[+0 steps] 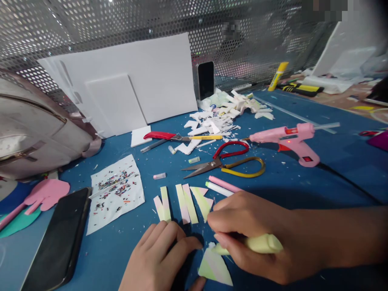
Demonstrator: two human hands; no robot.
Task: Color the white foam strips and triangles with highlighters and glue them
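Observation:
My right hand (251, 238) is closed around a pale yellow marker (260, 243) whose tip rests on a small pale paper triangle (215, 266) at the near edge of the blue table (303, 186). My left hand (160, 258) lies beside that triangle with its fingers curled down onto the table, and I cannot make out anything under them. Just beyond both hands lie several pale yellow and pink paper strips (182, 204).
Scissors (227, 163), a pink glue gun (291, 141), a red craft knife (178, 137), two markers (222, 186) and a heap of white scraps (224, 111) lie further back. A black phone (59, 242), a glitter sheet (117, 192), a pink foam shape (45, 196), a bag (36, 129), and white boards (136, 81) stand to the left and rear.

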